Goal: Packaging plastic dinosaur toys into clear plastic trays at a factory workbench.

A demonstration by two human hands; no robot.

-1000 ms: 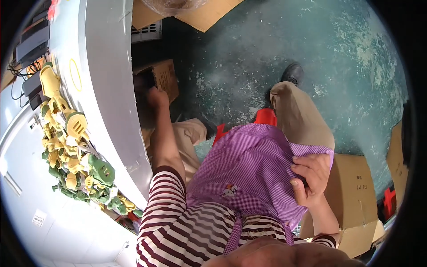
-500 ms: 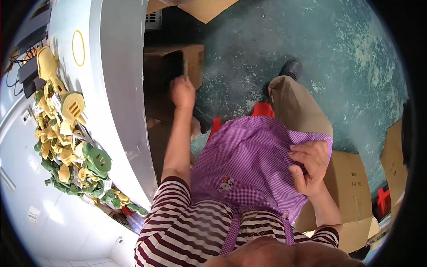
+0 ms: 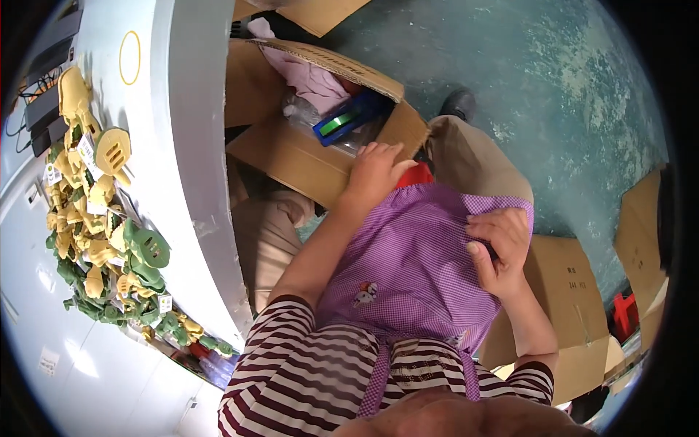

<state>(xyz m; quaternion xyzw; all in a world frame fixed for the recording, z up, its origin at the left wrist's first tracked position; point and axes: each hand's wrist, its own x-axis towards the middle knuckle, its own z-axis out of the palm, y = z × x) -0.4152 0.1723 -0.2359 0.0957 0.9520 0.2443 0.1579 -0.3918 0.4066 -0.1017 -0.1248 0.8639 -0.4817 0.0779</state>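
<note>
An open cardboard box (image 3: 291, 162) stands tilted beside the table, in front of my legs. My left hand (image 3: 373, 178) is at its near edge, fingers over the cardboard and thumb on the outer side. Inside the box lie a pink cloth (image 3: 309, 80), some clear plastic and a blue tape dispenser (image 3: 331, 131) with a green stripe. My right hand (image 3: 502, 247) rests on the purple checked apron (image 3: 415, 255) over my lap, fingers loosely bent and apart from the thumb, with nothing seen in it.
At left, a white table (image 3: 204, 182) carries a heap of yellow and green plastic pieces (image 3: 109, 233), some tagged. Dark devices with cables sit at its far end. More cardboard boxes (image 3: 564, 291) stand at right on the worn green floor (image 3: 553, 109), near a red object (image 3: 625, 315).
The box has come out from the shadow under the table, toward me and rightward, showing its contents. My left hand has moved right with it. My right hand stays on the apron.
</note>
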